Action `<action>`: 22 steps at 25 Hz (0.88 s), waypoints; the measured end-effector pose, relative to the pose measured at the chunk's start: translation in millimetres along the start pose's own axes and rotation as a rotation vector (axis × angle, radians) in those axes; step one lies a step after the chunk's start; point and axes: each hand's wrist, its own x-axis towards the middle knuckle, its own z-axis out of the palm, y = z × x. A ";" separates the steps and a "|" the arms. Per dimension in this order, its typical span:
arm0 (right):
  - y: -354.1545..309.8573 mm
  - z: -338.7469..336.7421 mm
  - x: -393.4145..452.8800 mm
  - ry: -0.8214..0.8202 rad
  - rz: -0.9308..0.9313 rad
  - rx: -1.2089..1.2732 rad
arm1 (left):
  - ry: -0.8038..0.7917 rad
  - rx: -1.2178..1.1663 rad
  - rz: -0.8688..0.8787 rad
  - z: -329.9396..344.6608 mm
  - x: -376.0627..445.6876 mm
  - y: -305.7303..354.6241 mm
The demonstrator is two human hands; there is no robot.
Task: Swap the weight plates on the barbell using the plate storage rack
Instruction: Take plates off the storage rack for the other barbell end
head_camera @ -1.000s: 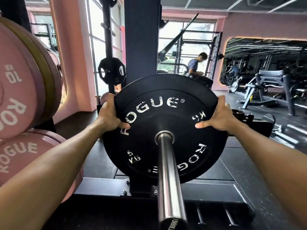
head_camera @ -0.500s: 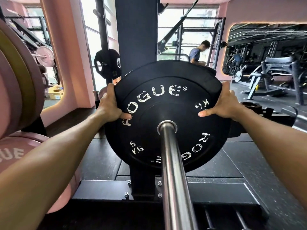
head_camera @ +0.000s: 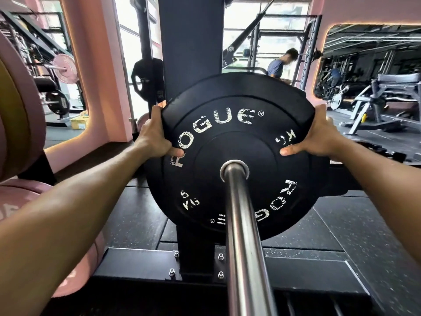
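You hold the black plate point(head_camera: 234, 156) with both hands, and it sits threaded on the steel bar point(head_camera: 245, 242), whose sleeve runs from the plate's centre hole toward you and out of the bottom of the view. Your left hand point(head_camera: 153, 135) grips the plate's upper left edge: the thumb lies across the face beside the first white letter, and the fingers curl round the rim behind. Your right hand point(head_camera: 319, 135) grips the upper right edge in the same way, thumb pressed flat on the face, fingers wrapped over the rim out of sight. The plate stands upright, facing you, with white lettering and a "5 KG" mark on its lower left.

Directly behind the plate rises a dark upright post point(head_camera: 190, 44), bolted to a base below the plate. To the left of the plate, at the edge of the view, pink plates point(head_camera: 20, 124) are stacked on edge, with another pink plate point(head_camera: 16, 201) lower down. Beyond the plate's upper right, a person point(head_camera: 279, 65) sits near the windows. Dark rubber floor point(head_camera: 341, 226) spreads under and to the right of the plate.
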 end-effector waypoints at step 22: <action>-35.0 -52.1 -125.2 -0.255 0.029 -0.235 | -0.259 0.183 -0.013 -55.3 -117.6 35.8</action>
